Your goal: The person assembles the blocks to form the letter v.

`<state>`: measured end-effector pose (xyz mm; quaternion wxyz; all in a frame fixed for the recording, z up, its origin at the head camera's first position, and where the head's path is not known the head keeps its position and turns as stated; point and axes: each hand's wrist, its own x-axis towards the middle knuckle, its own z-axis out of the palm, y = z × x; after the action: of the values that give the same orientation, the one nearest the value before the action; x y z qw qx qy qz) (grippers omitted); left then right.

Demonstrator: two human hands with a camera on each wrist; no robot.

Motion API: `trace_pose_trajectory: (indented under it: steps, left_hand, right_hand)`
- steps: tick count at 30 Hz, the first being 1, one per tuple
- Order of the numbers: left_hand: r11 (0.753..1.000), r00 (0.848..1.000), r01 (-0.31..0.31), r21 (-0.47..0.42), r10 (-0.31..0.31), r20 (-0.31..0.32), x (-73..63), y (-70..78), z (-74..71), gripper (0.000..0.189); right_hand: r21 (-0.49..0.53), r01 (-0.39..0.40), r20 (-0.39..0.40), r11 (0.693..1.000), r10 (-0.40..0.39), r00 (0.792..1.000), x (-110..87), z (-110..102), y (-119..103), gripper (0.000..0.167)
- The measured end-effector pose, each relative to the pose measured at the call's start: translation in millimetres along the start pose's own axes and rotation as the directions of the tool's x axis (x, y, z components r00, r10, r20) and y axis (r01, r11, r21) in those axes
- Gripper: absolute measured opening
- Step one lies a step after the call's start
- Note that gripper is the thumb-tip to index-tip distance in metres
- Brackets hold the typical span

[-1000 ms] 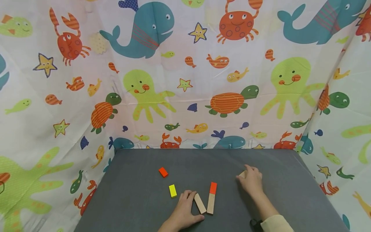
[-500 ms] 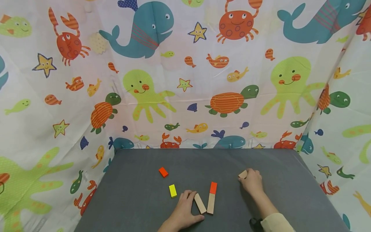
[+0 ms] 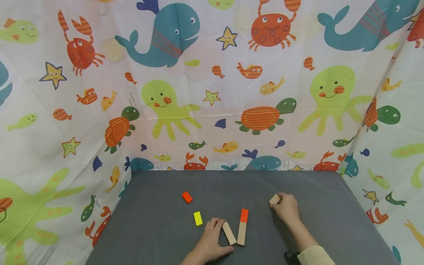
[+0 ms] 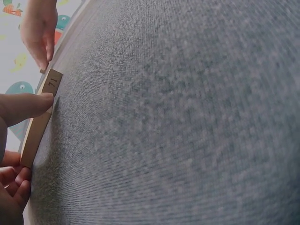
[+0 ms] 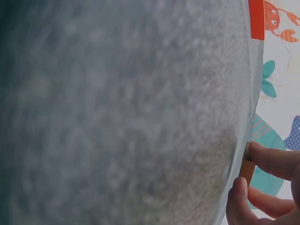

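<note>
Left wrist view: dark "71" on a wood block [image 4: 52, 83], right by the left hand's [image 3: 210, 243] thumb. Two digits, turned sideways in this view, on the face toward the camera. Print small, slightly soft, readable.

Grey table [image 3: 152, 228], sea-creature-print white curtain [image 3: 228, 82]

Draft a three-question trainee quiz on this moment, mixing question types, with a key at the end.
1. Choose one: the pinched block in the right hand is A) yellow, B) plain wood, C) red.
2. True or false: the yellow block lies between the two hands.
3. How many painted blocks show in the head view?

Key:
1. B.
2. False; it lies to the left of the left hand.
3. Three: the yellow one, the lone red block and the red block beside a wooden block's end.
</note>
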<state>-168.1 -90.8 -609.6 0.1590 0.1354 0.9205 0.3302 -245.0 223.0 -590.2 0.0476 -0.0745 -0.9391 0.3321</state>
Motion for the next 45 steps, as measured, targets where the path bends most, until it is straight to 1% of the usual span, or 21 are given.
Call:
trace_pose_trajectory:
  steps: [6, 9, 15, 23, 28, 34, 38, 41, 45]
  left_hand:
    - [1.000, 1.000, 0.003, -0.021, -0.003, -0.001, -1.4, 0.8, -0.2, 0.089]
    - [1.000, 1.000, 0.008, -0.028, -0.008, -0.001, -1.7, 1.1, -0.2, 0.088]
    - [1.000, 1.000, 0.000, -0.011, -0.001, -0.011, -2.6, 1.2, 0.1, 0.088]
    - [1.000, 0.999, -0.013, -0.017, 0.013, -0.030, -5.5, 0.3, -1.1, 0.086]
    - [1.000, 0.999, -0.010, 0.001, 0.010, -0.031, -4.1, -0.3, -0.3, 0.087]
    - [1.000, 1.000, -0.004, 0.009, 0.005, -0.030, -2.1, 0.6, 0.4, 0.088]
    - [1.000, 0.999, -0.011, 0.014, 0.012, -0.035, -1.4, 1.1, 0.7, 0.088]
    - [1.000, 0.999, -0.008, 0.018, 0.008, -0.032, -0.9, 1.5, 1.7, 0.089]
    - [1.000, 1.000, -0.003, 0.025, 0.003, -0.029, 0.2, 1.8, 2.9, 0.090]
  right_hand:
    - [0.013, 0.003, 0.012, 1.000, -0.003, 1.000, -2.3, 0.6, -6.8, 0.059]
    - [0.027, 0.022, 0.015, 0.999, -0.022, 1.000, -2.5, 1.2, -10.7, 0.059]
    - [0.062, 0.049, 0.029, 0.997, -0.051, 0.998, -3.2, 3.9, -20.0, 0.059]
    - [0.128, 0.075, 0.074, 0.989, -0.085, 0.994, -1.2, 10.1, -34.1, 0.058]
    - [0.140, 0.089, 0.109, 0.986, -0.105, 0.989, -1.7, 16.0, -36.0, 0.056]
    - [0.175, 0.107, 0.113, 0.979, -0.128, 0.985, -4.3, 21.3, -40.2, 0.055]
    - [0.173, 0.108, 0.130, 0.979, -0.131, 0.983, -4.7, 26.6, -44.1, 0.056]
    - [0.160, 0.116, 0.136, 0.980, -0.138, 0.981, -4.4, 31.6, -45.7, 0.055]
    - [0.169, 0.116, 0.141, 0.979, -0.141, 0.980, -3.5, 37.1, -47.8, 0.054]
